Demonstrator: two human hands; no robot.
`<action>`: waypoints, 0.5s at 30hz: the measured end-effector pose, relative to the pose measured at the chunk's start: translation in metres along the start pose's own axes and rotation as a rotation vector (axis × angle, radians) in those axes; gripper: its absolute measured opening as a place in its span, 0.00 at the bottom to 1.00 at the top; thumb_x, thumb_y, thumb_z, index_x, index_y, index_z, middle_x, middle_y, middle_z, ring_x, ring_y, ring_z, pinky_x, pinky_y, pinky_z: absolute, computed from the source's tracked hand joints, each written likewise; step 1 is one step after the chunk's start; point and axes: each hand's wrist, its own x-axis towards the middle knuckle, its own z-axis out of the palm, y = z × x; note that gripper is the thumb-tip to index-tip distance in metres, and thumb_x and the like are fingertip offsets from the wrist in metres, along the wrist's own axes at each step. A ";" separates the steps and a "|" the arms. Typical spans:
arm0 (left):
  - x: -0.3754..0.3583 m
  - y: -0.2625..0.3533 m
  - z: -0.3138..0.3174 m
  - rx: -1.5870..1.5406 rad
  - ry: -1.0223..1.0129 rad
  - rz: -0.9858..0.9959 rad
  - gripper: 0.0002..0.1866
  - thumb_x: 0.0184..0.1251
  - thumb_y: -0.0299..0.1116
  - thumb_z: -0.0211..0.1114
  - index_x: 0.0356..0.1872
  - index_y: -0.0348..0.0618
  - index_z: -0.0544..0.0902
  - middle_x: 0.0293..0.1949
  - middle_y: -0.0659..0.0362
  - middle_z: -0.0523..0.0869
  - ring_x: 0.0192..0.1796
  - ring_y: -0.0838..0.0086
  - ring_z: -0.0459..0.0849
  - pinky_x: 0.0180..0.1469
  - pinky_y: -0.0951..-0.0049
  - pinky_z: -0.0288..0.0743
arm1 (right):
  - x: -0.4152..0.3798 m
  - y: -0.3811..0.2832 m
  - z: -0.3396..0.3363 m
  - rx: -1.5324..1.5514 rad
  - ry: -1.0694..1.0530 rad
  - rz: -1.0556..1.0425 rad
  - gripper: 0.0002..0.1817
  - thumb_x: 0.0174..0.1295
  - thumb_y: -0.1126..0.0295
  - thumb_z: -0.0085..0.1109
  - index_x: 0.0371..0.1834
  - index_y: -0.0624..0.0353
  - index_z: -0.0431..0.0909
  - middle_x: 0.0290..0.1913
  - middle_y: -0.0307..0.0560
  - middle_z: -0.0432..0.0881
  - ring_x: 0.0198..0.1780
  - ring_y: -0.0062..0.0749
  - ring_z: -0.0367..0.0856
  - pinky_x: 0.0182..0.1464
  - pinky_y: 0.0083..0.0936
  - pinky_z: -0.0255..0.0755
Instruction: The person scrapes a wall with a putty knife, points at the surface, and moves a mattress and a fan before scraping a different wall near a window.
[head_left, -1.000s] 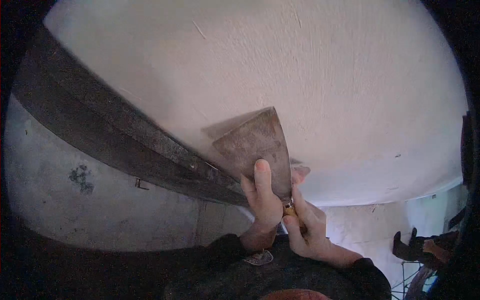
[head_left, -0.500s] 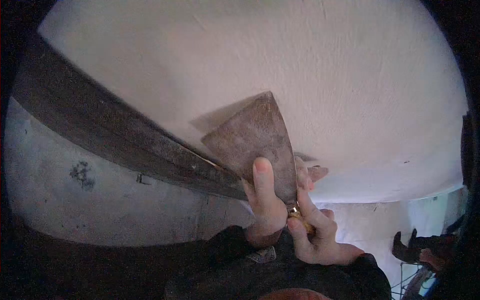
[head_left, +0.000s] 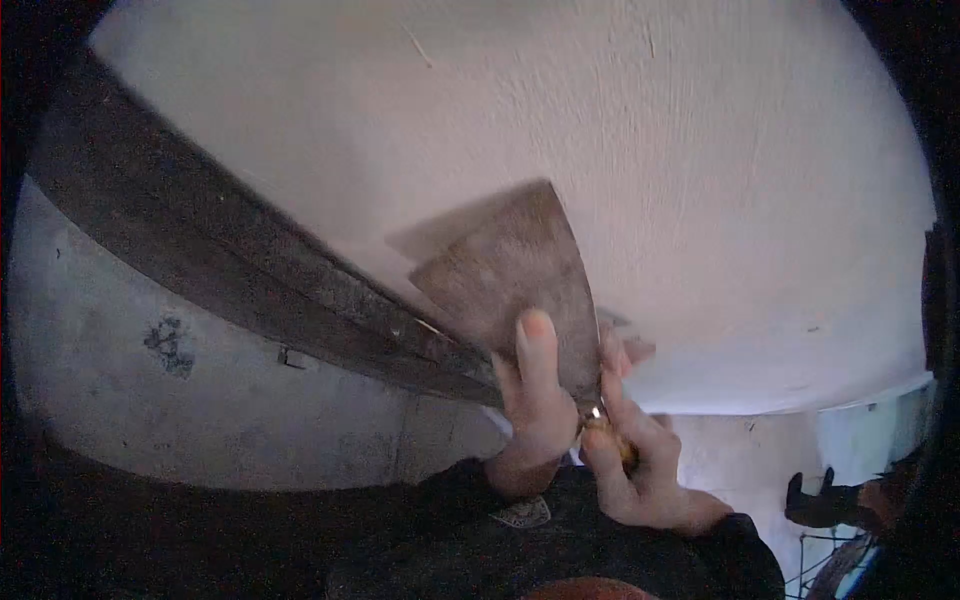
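Observation:
A wide putty knife (head_left: 510, 265) with a worn, brownish metal blade is held in both hands close over the pale wall surface (head_left: 720, 180). My right hand (head_left: 645, 465) is wrapped round its yellowish handle (head_left: 622, 446), the index finger stretched up along the blade's side. My left hand (head_left: 540, 410) presses its thumb flat on the blade's lower face, with its other fingers behind the metal, mostly hidden. The blade's broad edge points to the upper left and casts a shadow on the wall.
A dark trim band (head_left: 230, 225) runs diagonally along the pale surface, left of the blade. Beyond it lies a grey, stained surface (head_left: 230, 380). At the lower right, a person's dark footwear (head_left: 815, 500) shows beside a thin metal frame (head_left: 820, 565).
Hands and putty knife appear slightly further right, and the trim band has shifted in view too. The hold on the knife is the same.

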 end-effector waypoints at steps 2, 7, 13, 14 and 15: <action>-0.004 0.000 0.006 -0.062 0.032 0.001 0.26 0.72 0.54 0.47 0.41 0.33 0.71 0.23 0.53 0.78 0.27 0.72 0.81 0.38 0.61 0.84 | -0.007 -0.003 -0.001 0.018 -0.012 0.008 0.32 0.61 0.79 0.55 0.70 0.66 0.59 0.37 0.60 0.83 0.41 0.36 0.85 0.43 0.24 0.73; -0.006 -0.013 -0.003 0.026 -0.034 0.012 0.26 0.72 0.53 0.47 0.41 0.32 0.71 0.23 0.53 0.78 0.27 0.71 0.81 0.37 0.62 0.84 | -0.020 0.001 -0.007 0.014 -0.086 0.287 0.31 0.64 0.75 0.53 0.71 0.67 0.56 0.35 0.59 0.83 0.39 0.32 0.84 0.40 0.23 0.72; -0.016 -0.007 -0.004 -0.049 0.087 -0.064 0.24 0.73 0.50 0.47 0.42 0.32 0.72 0.24 0.53 0.78 0.28 0.70 0.82 0.37 0.63 0.84 | -0.018 -0.004 0.002 0.096 -0.046 0.170 0.31 0.64 0.77 0.50 0.70 0.70 0.55 0.34 0.57 0.82 0.34 0.32 0.83 0.38 0.24 0.73; -0.021 -0.013 -0.007 -0.022 0.107 -0.055 0.24 0.73 0.50 0.47 0.41 0.32 0.72 0.24 0.53 0.78 0.27 0.70 0.82 0.36 0.64 0.84 | -0.019 -0.006 0.000 0.211 -0.065 0.302 0.30 0.64 0.77 0.50 0.70 0.70 0.56 0.34 0.57 0.82 0.34 0.32 0.83 0.39 0.24 0.73; -0.020 -0.014 -0.007 0.001 0.125 -0.044 0.24 0.73 0.50 0.47 0.41 0.32 0.72 0.24 0.53 0.79 0.27 0.70 0.82 0.36 0.64 0.84 | -0.015 -0.006 -0.001 0.207 -0.064 0.293 0.30 0.64 0.77 0.50 0.70 0.70 0.56 0.34 0.57 0.82 0.34 0.32 0.83 0.39 0.24 0.73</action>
